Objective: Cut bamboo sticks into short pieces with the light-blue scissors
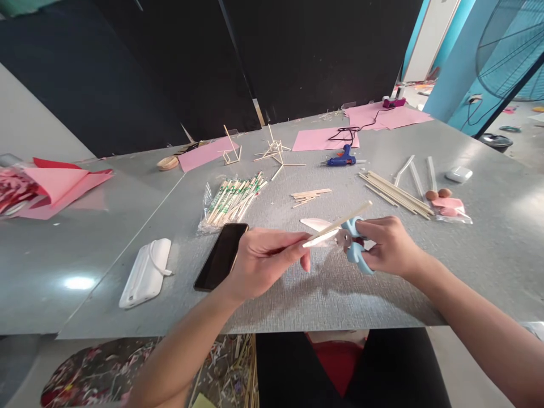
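A thin pale wooden stick [338, 225] was pinched by the left hand [266, 258], fingers closed, above the grey table [297, 294]. Blue-handled scissors [351, 241] were gripped by the right hand [389, 246], blades open w/ the stick between them. A black phone [221, 256] lay nearby.

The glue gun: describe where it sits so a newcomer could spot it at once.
Start at the grey table and look to its far side, just in front of the middle pink sheet. The glue gun lies there on its side, right of the stick frames, with a black cord trailing behind it. It is the only dark blue thing on the table.
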A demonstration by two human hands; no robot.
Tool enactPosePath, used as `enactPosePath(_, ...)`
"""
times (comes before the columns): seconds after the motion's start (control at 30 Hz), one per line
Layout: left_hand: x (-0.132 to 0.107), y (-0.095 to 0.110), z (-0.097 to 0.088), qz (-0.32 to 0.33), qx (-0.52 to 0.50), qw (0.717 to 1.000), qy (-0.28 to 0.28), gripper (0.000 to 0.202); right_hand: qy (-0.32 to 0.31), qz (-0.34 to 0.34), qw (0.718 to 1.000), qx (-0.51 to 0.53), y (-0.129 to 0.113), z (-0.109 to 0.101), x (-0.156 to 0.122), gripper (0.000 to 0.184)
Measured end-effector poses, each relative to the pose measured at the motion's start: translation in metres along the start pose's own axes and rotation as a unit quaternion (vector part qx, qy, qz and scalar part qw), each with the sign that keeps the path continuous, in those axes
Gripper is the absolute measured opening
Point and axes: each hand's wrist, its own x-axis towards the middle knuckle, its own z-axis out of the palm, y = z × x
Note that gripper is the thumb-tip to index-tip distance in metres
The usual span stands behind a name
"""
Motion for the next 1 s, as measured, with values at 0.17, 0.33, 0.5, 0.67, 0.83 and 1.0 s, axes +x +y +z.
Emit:
enactPosePath(0.17,-0.005,-0.005,0.006,0.196,0.351,0.910,0.103,0.017,0.002,0.017,0.999,-0.050,0.002,0.000,-0.001,0.026)
enactPosePath(0.33,-0.008,-0.017,0.009,0.283,0.469,0.826,0.133,0.017,0.000,0.022,0.998,-0.060,-0.003,0.003,0.000,0.026)
enactPosePath(0.5,-0.006,-0.017,0.008,0.285,0.446,0.839,0.128,0.016,0.005,0.025,0.999,-0.046,-0.006,0.005,0.001,0.027)
enactPosePath(0.67,-0.009,-0.007,0.002,0.257,0.396,0.877,0.086,0.016,0.006,0.004,0.999,-0.043,-0.004,0.004,-0.001,0.023)
enactPosePath(0.83,-0.008,0.002,-0.002,0.192,0.238,0.952,0.017,0.019,0.022,-0.029,0.998,-0.044,-0.004,0.002,-0.001,0.025)
enactPosePath(1.0,-0.003,0.008,-0.002,0.110,0.076,0.990,-0.032,0.020,0.024,-0.037,0.998,-0.046,-0.004,0.000,0.000,0.025)
